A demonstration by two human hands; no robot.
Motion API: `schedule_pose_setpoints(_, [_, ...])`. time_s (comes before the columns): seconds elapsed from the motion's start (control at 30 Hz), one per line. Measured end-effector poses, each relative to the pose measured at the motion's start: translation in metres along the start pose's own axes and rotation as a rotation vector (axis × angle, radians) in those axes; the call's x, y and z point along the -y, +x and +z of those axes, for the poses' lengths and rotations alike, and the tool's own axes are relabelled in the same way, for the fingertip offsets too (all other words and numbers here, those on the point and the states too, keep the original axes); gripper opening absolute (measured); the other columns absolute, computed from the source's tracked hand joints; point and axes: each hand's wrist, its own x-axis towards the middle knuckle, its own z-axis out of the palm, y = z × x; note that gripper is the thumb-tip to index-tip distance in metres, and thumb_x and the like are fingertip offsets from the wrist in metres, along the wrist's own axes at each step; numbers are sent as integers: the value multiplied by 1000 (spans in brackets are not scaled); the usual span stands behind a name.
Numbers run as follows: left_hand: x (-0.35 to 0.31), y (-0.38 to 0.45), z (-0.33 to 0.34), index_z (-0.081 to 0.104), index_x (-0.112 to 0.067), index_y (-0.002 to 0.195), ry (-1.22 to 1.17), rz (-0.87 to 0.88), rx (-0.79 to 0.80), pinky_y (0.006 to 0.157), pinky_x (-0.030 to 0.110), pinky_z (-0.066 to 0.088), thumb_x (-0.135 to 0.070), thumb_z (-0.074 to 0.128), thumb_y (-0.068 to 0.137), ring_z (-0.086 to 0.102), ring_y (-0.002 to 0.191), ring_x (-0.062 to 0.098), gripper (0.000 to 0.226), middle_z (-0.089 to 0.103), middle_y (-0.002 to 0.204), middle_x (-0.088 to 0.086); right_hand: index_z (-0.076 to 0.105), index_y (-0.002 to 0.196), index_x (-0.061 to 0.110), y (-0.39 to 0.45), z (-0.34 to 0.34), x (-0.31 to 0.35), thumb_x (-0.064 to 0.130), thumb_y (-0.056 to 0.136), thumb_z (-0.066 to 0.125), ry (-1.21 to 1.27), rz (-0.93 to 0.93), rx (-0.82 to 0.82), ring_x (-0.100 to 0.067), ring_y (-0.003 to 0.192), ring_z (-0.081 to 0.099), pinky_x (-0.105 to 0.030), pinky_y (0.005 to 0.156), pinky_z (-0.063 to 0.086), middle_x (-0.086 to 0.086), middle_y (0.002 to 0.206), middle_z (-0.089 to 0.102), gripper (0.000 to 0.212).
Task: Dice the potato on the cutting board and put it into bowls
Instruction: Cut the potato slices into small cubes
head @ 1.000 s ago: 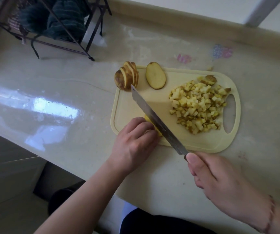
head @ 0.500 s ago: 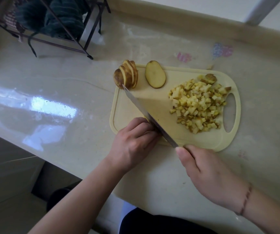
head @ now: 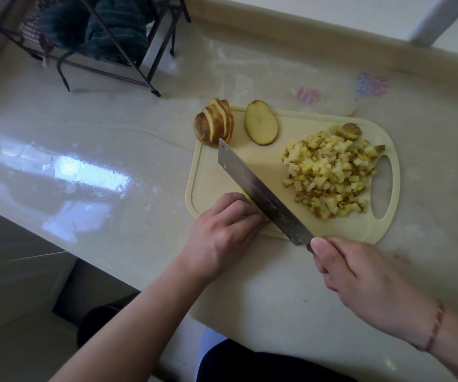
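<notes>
A pale yellow cutting board (head: pixel 299 133) lies on the counter. A heap of diced potato (head: pixel 332 175) covers its right side. At the far left corner stands a fanned stack of potato slices (head: pixel 214 124), with one flat slice (head: pixel 261 122) beside it. My left hand (head: pixel 222 230) presses curled fingers down on a potato piece at the board's near left edge; the piece is almost hidden. My right hand (head: pixel 360 279) grips the handle of a cleaver (head: pixel 261 194), whose blade lies diagonally across the board against my left fingers.
A black wire rack (head: pixel 90 51) holding a dark green cloth stands at the back left of the glossy beige counter (head: pixel 98 161). The counter's front edge runs diagonally at the lower left. A raised backsplash ledge (head: pixel 332 48) runs behind the board. No bowl is visible.
The cleaver was drawn in low half a second ago and now has its blade tilted up and showing its broad side again. My left hand has stayed on the potato piece.
</notes>
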Motion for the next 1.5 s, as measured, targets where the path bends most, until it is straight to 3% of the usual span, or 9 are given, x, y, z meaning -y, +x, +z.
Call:
schedule_pose_setpoints(0.23, [-3,-2,1,78,1,93,19,-17,-31,80,40,56,-4,80,88,66,93,34,8,70,93,14,47,63,17,-7,4,4,71,86,22,-32,-4,-58,-11,50,47,-20,48,34,7,53,49,63])
schedule_pose_setpoints(0.47, [-3,-3,-2,77,2,88,29,-9,-55,79,39,55,-4,79,89,65,87,33,6,70,91,14,45,67,10,-15,1,5,75,81,27,83,53,-13,-9,41,36,-16,43,27,6,47,39,69])
schedule_pose_setpoints(1.03, [-4,-5,3,77,4,94,6,-46,-56,84,41,56,-4,71,93,68,94,36,10,73,100,16,44,63,15,-25,-1,4,72,85,24,-35,-7,23,-12,49,42,-32,52,35,-1,53,46,65])
schedule_pose_setpoints(1.23, [-6,-4,4,77,3,94,6,-54,-60,88,38,56,-3,72,92,68,97,34,8,73,101,15,43,62,21,-11,3,4,69,90,20,-89,-20,17,-13,53,49,-28,52,38,-3,64,55,61])
schedule_pose_setpoints(1.37, [-8,-4,3,78,1,93,26,-58,-66,84,37,56,-2,75,91,67,94,33,5,73,99,13,44,62,24,11,10,10,62,93,24,-75,-45,23,-9,53,49,-26,52,37,4,51,47,53])
schedule_pose_setpoints(1.5, [-6,-4,3,79,-3,94,71,-53,-67,77,39,56,-6,76,92,67,88,32,5,74,99,9,46,63,19,5,1,2,70,87,23,-30,-34,15,-10,48,44,-24,47,33,6,52,46,61])
